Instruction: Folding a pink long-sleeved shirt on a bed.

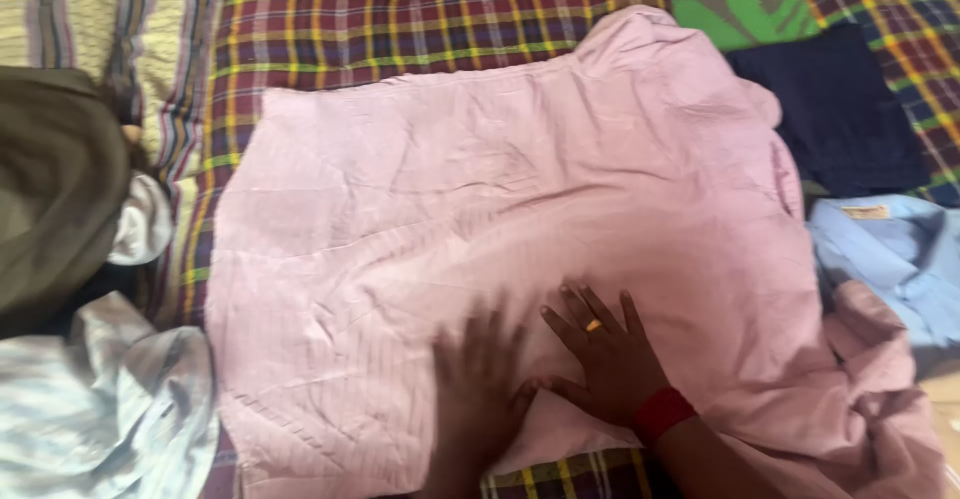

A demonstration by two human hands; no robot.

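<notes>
A pink shirt (480,209) lies spread flat on a plaid bedspread (400,9). Both my hands rest palm-down on its near part. My left hand (480,379) is blurred, fingers spread on the cloth. My right hand (605,354) lies flat next to it, fingers apart, with a ring on one finger and a red band on the wrist. Neither hand grips anything. A bunched pink sleeve (860,399) trails off at the lower right.
A dark navy folded garment (830,109) and a light blue shirt (890,254) lie at the right. At the left sit an olive-brown cloth (55,179), a pale striped shirt (100,409) and a striped pillow (100,9).
</notes>
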